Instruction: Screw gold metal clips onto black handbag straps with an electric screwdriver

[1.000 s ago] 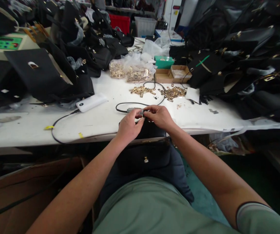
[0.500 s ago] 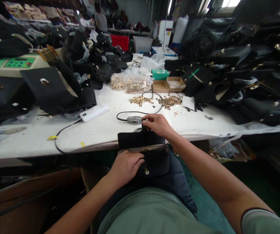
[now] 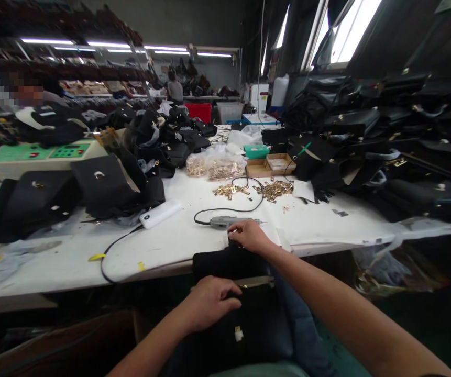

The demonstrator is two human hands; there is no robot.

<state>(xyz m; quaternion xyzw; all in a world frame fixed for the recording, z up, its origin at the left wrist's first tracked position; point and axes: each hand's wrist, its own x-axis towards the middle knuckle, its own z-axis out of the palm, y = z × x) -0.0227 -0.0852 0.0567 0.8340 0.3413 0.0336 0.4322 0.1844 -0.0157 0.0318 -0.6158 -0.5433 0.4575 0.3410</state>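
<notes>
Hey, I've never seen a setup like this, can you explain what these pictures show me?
There's no robot here: a person is working bare-handed. Every picture comes from one camera on their head, looking forward and down.

A black bag is at their lap, its flap reaching the edge of a white table. The left hand rests on the bag; the right hand is at the flap's far end, but its exact grip is unclear.

On the table lie a grey corded tool, loose gold-coloured metal pieces and a white device, with more black bags around.
</notes>
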